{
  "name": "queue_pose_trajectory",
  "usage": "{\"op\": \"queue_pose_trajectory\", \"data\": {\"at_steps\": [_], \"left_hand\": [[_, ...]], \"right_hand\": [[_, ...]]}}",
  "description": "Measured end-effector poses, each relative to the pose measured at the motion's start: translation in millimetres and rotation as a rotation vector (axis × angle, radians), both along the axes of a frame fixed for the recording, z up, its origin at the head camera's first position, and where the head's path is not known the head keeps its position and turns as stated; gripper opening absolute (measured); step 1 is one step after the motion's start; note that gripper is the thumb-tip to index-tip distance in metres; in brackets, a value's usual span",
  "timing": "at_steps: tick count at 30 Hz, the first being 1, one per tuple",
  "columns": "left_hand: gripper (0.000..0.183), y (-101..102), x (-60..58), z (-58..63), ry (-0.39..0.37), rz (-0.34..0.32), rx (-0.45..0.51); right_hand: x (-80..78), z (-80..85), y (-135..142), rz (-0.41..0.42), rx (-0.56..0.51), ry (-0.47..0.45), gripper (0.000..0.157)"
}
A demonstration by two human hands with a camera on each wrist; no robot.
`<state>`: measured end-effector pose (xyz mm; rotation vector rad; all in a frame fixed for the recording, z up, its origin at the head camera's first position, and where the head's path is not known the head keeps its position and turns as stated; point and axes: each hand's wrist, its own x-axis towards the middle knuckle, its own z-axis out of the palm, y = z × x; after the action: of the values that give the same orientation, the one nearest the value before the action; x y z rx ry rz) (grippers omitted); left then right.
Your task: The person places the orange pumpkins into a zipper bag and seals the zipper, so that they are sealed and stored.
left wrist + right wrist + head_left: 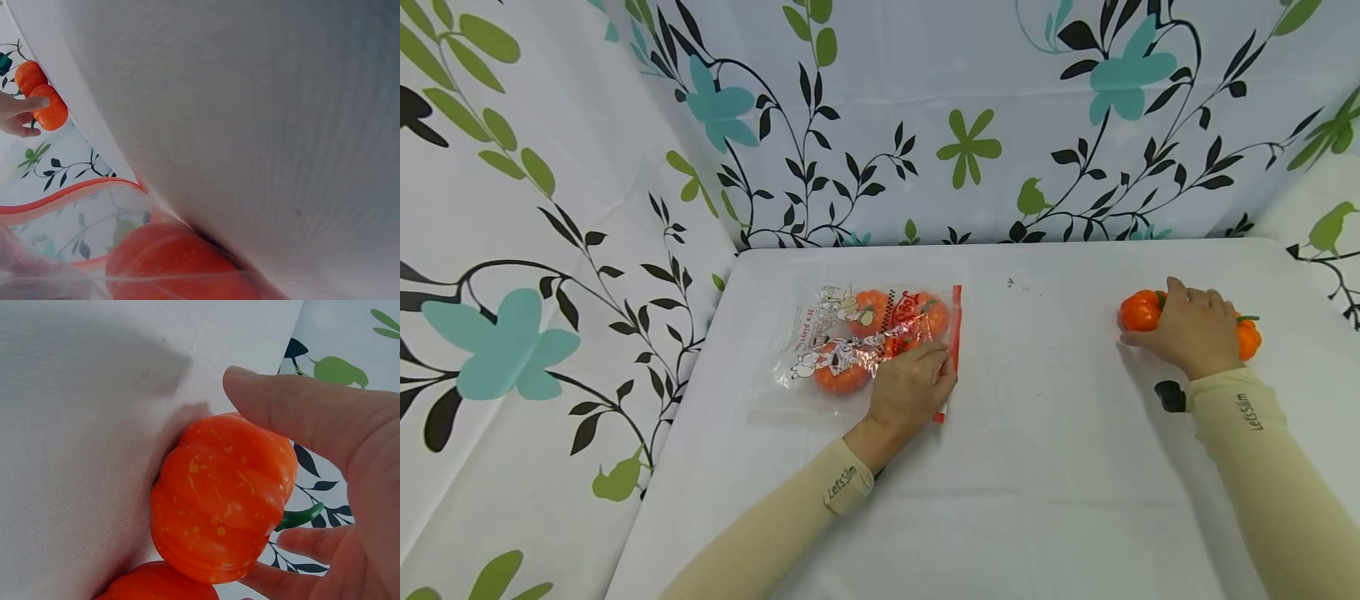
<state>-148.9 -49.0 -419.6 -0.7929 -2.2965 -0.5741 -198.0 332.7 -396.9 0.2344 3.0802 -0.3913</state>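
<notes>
A clear plastic bag with printed figures and a red zip edge lies on the table. Several small orange pumpkins are inside it. My left hand pinches the bag near its red edge with curled fingers; film covers the lower left wrist view. Over at the right, my right hand holds a small orange pumpkin with a green stem, thumb along one side and fingers around the stem side. A second pumpkin sits right beside it, partly hidden by the hand.
Both rest on a white-covered table. A patterned curtain with leaves and flowers hangs along the back and left side. A dark object shows at the right wrist.
</notes>
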Motion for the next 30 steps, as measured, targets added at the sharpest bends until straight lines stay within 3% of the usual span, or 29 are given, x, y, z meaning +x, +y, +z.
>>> {"op": "queue_pose_trajectory", "data": {"at_steps": [5,9,15,22,26,30], "left_hand": [[0.009,0.5,-0.2,-0.8,0.004,-0.001,0.011],[0.008,1.2,-0.8,-0.4,0.014,0.001,0.016],[0.007,1.9,-0.9,0.0,0.003,0.016,0.011],[0.007,1.8,-0.7,-0.1,-0.007,0.013,0.011],[0.007,1.8,-0.9,-0.7,-0.009,0.012,0.01],[0.007,2.0,-1.0,-0.8,-0.005,0.013,0.012]], "right_hand": [[-0.6,1.0,-0.7,0.013,0.032,-0.01,0.085],[-1.0,-0.2,0.4,0.029,0.04,-0.008,0.079],[-3.2,-3.9,3.4,0.043,0.047,-0.023,0.083],[-1.0,-11.4,3.2,0.045,0.036,0.024,0.081],[-2.0,-11.9,-2.5,0.042,-0.01,0.068,0.08],[-5.0,-7.1,-12.4,0.045,-0.11,0.043,0.088]]}}
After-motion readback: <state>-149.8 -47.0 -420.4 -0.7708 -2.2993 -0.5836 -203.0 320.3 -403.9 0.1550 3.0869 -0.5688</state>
